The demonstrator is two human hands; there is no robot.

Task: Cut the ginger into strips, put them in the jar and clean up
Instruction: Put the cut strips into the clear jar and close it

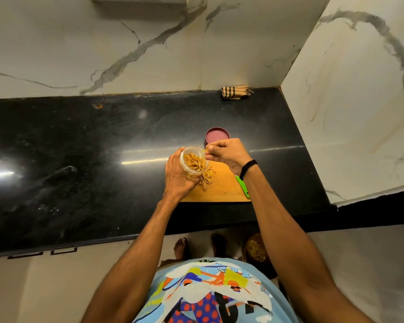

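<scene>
Black desk [79, 148] | filling jar [194, 163]: left hand [177, 180] grips it, right hand [228, 153] pinches strip [205, 150] over rim | next, likely: gather loose strips [207, 180] off board [224, 190]

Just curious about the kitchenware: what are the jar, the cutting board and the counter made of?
Jar: clear, likely plastic; ginger strips show through its wall. Cutting board: matt tan, probably wood. Counter: polished black stone, apparently; speckled, with mirror-like light streaks.

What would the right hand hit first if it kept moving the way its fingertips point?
The jar in the left hand. The right hand, pinching what looks like a ginger strip, points at its open mouth, apparently almost touching; depth is unclear.
</scene>
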